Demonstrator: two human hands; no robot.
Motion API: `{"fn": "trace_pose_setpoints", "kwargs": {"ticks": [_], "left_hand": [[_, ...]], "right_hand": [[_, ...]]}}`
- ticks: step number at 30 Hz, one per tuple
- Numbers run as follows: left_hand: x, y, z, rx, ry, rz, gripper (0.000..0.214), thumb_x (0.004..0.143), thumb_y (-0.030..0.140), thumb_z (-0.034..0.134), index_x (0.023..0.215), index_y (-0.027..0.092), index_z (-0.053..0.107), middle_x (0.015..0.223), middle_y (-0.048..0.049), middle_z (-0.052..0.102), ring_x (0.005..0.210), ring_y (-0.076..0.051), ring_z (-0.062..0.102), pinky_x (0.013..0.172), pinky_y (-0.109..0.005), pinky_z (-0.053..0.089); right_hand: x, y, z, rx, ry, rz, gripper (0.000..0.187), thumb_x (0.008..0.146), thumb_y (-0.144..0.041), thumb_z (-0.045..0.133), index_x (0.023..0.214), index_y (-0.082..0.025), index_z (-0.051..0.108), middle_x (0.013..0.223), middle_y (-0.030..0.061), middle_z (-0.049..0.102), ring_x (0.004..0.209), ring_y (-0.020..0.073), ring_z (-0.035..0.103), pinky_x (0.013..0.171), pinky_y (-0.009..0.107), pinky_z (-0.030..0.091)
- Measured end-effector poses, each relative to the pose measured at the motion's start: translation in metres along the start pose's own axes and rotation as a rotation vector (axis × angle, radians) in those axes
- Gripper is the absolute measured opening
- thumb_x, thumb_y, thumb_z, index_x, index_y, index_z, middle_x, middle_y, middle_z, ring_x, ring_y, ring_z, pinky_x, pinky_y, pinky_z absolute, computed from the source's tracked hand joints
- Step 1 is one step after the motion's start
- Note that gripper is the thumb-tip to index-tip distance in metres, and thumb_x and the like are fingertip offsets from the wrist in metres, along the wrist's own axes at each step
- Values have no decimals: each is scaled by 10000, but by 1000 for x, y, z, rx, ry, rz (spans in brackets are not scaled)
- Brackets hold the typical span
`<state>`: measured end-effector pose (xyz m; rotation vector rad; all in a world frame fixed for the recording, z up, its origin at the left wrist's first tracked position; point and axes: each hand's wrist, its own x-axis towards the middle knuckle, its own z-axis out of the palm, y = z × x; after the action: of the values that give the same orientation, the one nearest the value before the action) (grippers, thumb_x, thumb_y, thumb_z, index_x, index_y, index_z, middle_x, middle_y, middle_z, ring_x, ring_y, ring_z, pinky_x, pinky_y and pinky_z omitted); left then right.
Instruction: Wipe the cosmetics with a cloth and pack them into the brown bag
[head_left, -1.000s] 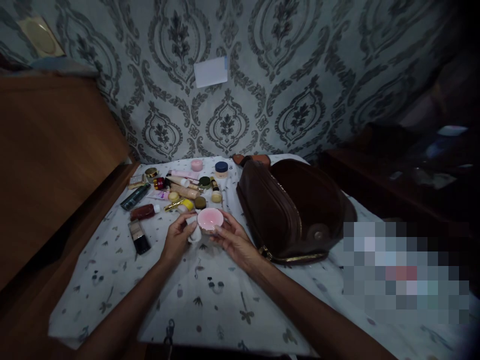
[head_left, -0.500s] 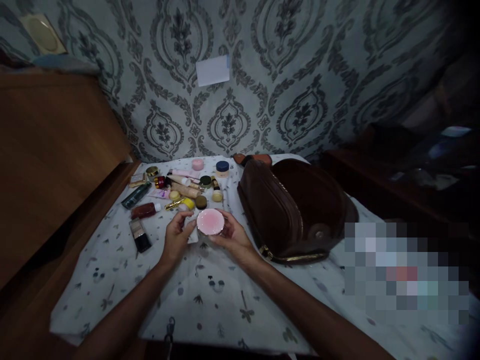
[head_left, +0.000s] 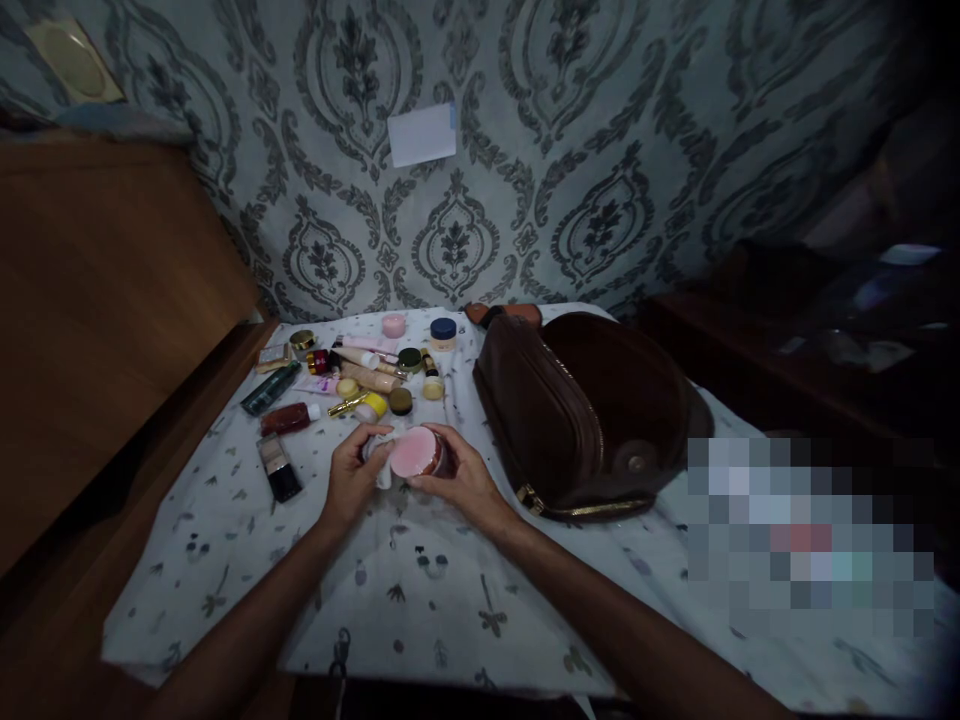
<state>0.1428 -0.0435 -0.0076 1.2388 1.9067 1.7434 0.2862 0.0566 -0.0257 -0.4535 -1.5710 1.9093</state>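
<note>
Looks like we're wiping the jar (head_left: 414, 454) — our right hand (head_left: 463, 473) holds it tilted over the cloth (head_left: 375, 630), our left hand (head_left: 349, 482) pinches a white wipe (head_left: 384, 474) beside it. Turning it probably calls for a steady right grip. Bag (head_left: 525, 425) crowds the right, makeup (head_left: 367, 377) sits beyond — open room's toward the cloth's near edge
</note>
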Motion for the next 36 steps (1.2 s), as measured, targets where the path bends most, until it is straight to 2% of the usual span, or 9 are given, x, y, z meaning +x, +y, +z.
{"fn": "trace_pose_setpoints", "kwargs": {"ticks": [8,17,32,34,36], "left_hand": [[1,4,-1,-33,-90,-23,156,765,322,673,855,198,701,908,-37,732,905,-220,657,851,-322,486],[1,7,1,-61,-102,-32,146,737,319,674,825,203,691,911,-44,741,924,-233,664,879,-345,491],[-4,11,1,-45,-148,22,159,783,354,664,839,208,692,918,-55,745,937,-237,667,891,-356,498],[-4,12,1,-35,-162,24,147,790,342,657,838,207,692,924,-58,743,941,-235,666,895,-355,495],[-5,13,1,-29,-185,28,150,796,340,653,847,206,694,945,-63,742,952,-237,665,902,-358,491]], "right_hand": [[0,3,1,-26,-58,-13,636,546,-303,878,1094,-228,562,1035,12,641,974,194,602,899,329,475],[-4,-3,3,-68,-98,-14,615,591,-320,855,1125,-215,569,1037,14,650,964,189,615,882,322,488],[-5,-4,2,-248,-45,-75,614,555,-354,873,1099,-189,638,998,29,677,923,207,623,842,339,495],[-6,-6,2,-272,-37,-66,579,547,-343,871,1054,-184,640,947,13,664,874,190,608,794,312,484],[-6,-6,3,-308,-45,-41,467,552,-341,863,924,-181,631,829,-19,624,768,155,570,697,270,453]]}}
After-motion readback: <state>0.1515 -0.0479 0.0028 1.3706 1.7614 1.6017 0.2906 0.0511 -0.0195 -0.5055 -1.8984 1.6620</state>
